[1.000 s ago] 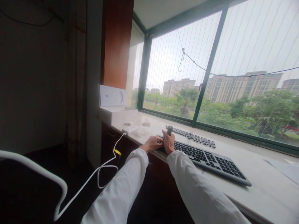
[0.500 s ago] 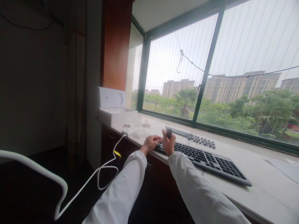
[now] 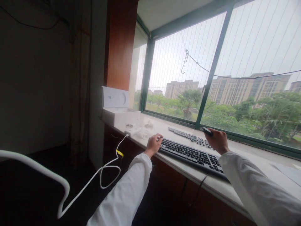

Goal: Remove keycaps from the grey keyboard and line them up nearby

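Right hand (image 3: 219, 140) withdrawn, clutching tool (image 3: 207, 131), left hand (image 3: 153, 145), grip unclear, grey keyboard (image 3: 189, 153), black keys (image 3: 199, 156)

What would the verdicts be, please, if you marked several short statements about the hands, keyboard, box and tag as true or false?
1. The right hand holds a dark object. True.
2. The white box has its lid raised. True.
3. The left hand is inside the white box. False: it is at the left end of the keyboard.
4. The keyboard lies on the counter. True.
5. The yellow tag is on a black cable. False: it is on the white cable.
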Demonstrator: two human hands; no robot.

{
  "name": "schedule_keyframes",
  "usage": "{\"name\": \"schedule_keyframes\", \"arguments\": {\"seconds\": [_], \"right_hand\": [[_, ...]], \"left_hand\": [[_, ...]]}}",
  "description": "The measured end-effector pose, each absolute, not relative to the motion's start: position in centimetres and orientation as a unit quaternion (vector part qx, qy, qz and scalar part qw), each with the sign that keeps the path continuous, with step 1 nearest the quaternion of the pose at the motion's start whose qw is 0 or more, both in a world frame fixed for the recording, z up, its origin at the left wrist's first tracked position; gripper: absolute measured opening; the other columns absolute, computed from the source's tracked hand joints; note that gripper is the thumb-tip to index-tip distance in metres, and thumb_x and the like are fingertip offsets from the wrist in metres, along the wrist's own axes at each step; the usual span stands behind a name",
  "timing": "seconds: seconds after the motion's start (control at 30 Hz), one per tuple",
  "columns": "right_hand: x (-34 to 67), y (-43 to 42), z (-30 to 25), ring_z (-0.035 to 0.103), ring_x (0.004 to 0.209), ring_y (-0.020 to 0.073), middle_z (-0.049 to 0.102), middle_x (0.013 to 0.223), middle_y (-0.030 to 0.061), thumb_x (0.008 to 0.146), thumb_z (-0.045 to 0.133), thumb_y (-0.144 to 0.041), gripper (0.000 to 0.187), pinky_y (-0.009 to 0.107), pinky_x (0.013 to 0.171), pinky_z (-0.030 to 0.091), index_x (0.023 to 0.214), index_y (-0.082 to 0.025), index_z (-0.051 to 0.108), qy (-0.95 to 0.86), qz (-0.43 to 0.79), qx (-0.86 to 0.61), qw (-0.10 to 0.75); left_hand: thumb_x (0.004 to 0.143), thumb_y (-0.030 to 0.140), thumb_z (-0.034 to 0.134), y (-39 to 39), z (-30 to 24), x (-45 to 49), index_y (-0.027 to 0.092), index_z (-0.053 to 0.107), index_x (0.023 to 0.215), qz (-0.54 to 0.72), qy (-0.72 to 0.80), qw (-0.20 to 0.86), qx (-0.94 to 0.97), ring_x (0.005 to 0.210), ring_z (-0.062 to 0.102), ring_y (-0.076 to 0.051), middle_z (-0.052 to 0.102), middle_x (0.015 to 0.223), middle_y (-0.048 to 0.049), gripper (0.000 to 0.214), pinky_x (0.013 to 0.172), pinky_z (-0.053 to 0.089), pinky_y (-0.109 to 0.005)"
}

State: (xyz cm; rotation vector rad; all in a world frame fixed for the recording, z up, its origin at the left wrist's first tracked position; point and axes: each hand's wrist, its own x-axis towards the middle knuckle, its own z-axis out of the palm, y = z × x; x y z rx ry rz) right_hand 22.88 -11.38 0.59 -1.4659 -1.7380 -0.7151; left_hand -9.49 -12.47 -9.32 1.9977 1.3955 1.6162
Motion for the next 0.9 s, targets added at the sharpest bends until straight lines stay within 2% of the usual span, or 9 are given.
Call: {"name": "schedule_keyframes", "arguments": {"seconds": [0.13, 0.3, 0.47, 0.63, 0.77, 0.9], "right_hand": [[30.8, -11.9, -2.0, 0.059, 0.063, 0.0224, 0.068, 0.071, 0.0123, 0.082, 0.056, -0.037, 0.026, 0.032, 0.059, 0.031, 0.096, -0.021, 0.072, -0.632, -0.301, -0.665, 0.261], [36.9, -13.0, -5.7, 0.063, 0.072, 0.0283, 0.069, 0.088, 0.0197, 0.083, 0.053, -0.044, 0.03, 0.036, 0.059, 0.034, 0.088, -0.024, 0.074, -0.524, -0.213, -0.79, 0.235], [36.7, -14.1, -5.6, 0.063, 0.082, 0.0308, 0.068, 0.101, 0.0207, 0.086, 0.041, -0.049, 0.046, 0.037, 0.064, 0.037, 0.102, -0.021, 0.074, -0.491, -0.159, -0.82, 0.247], [35.5, -14.2, -5.6, 0.062, 0.082, 0.028, 0.069, 0.101, 0.0173, 0.087, 0.039, -0.048, 0.044, 0.035, 0.066, 0.037, 0.1, -0.024, 0.074, -0.523, -0.147, -0.803, 0.245], [35.8, -13.8, -6.2, 0.062, 0.079, 0.0262, 0.07, 0.098, 0.0139, 0.086, 0.043, -0.048, 0.04, 0.033, 0.066, 0.038, 0.093, -0.025, 0.074, -0.537, -0.151, -0.79, 0.253], [36.2, -13.5, -6.5, 0.062, 0.076, 0.0264, 0.07, 0.096, 0.0146, 0.085, 0.045, -0.046, 0.039, 0.033, 0.064, 0.038, 0.092, -0.022, 0.075, -0.537, -0.152, -0.783, 0.277]], "left_hand": [[0.083, 0.02, 0.055, -12.4, -9.3, -9.3, 0.021, 0.068, 0.094, 0.554, 0.474, 0.082, 0.679, 0.064, 0.057, -0.01, 0.066, 0.082, -0.001, 0.018, 0.069, 0.048, -0.023], [0.078, 0.017, 0.061, -12.4, -9.3, -9.3, 0.019, 0.068, 0.097, 0.553, 0.481, 0.088, 0.674, 0.059, 0.056, -0.009, 0.067, 0.085, -0.0016, 0.02, 0.068, 0.049, -0.023], [0.081, 0.023, 0.061, -12.5, -9.3, -9.4, 0.02, 0.068, 0.097, 0.557, 0.486, 0.095, 0.667, 0.059, 0.057, -0.009, 0.067, 0.081, -0.0006, 0.018, 0.065, 0.05, -0.023], [0.081, 0.031, 0.063, -12.3, -9.4, -9.5, 0.021, 0.07, 0.096, 0.55, 0.49, 0.068, 0.673, 0.058, 0.056, -0.01, 0.067, 0.088, -0.0022, 0.019, 0.067, 0.05, -0.026], [0.081, 0.028, 0.063, -12.3, -9.4, -9.5, 0.021, 0.071, 0.098, 0.547, 0.502, 0.061, 0.667, 0.06, 0.057, -0.01, 0.068, 0.094, -0.003, 0.02, 0.073, 0.051, -0.027], [0.081, 0.027, 0.061, -12.3, -9.4, -9.5, 0.021, 0.07, 0.102, 0.545, 0.504, 0.064, 0.667, 0.061, 0.058, -0.011, 0.069, 0.096, -0.0029, 0.023, 0.074, 0.052, -0.027]]}}
